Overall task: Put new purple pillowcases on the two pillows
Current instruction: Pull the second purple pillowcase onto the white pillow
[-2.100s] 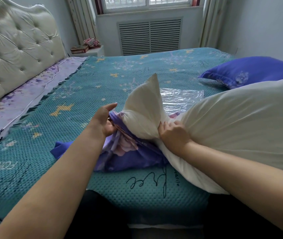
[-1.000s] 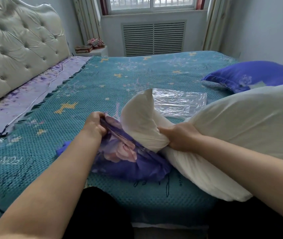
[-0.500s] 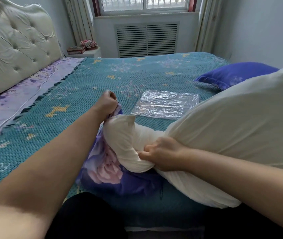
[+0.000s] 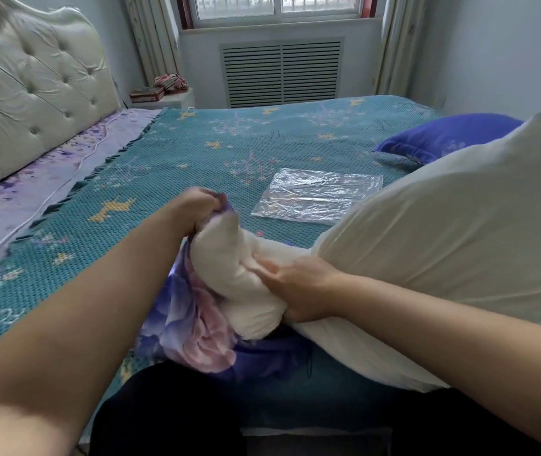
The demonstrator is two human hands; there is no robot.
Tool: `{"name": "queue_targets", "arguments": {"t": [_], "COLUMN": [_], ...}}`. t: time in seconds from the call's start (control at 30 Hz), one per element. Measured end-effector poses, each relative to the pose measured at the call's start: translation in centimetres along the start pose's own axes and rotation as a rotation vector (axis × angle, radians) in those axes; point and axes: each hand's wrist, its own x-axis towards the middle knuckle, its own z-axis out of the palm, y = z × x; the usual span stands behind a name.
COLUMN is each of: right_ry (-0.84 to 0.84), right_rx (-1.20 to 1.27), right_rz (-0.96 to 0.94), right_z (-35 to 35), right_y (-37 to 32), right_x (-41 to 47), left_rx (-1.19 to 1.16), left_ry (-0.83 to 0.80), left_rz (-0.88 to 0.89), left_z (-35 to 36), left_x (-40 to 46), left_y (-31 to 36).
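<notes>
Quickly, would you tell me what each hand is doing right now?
Left hand: grips the edge of the purple pillowcase.
Right hand: grips the bunched corner of the white pillow.

Location: a home bedroom. Indicators: a bed (image 4: 262,149) with a teal cover across the centre, a tufted headboard (image 4: 32,90) at upper left, a curtained window (image 4: 279,8) at top centre.

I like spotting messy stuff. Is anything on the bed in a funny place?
Yes: a crinkled clear plastic bag lies loose on the teal blanket, like leftover packaging. The white pillow only looks squashed because the right hand squeezes its corner toward the purple pillowcase, which the left hand grips.
</notes>
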Motion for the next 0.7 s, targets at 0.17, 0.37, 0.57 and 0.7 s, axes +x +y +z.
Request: {"name": "queue_targets", "arguments": {"t": [0.17,0.37,0.57,0.7], "right_ry": [-0.008,-0.047,0.057,0.211], "right_rx": [-0.067,0.162,0.215,0.006], "right_rz": [-0.122,0.121,0.181,0.194], "right_z": [-0.7,-0.7,-1.0,-1.7], "right_y": [-1.9,2.5,3.2,2.5], "right_x": [0.3,3.0,2.8,3.5], "left_rx": [0.005,0.71,0.378,0.017], "left_ry": [0.075,-0.097,0.073,0.149], "left_rz": [0.225,0.493,0.359,0.312], "left_z": [0.4,4.2,2.6,2.4], "left_x": [-1.6,-6.6,-6.4,-6.4], "left_y": [3.9,4.3,2.5,2.7]}}
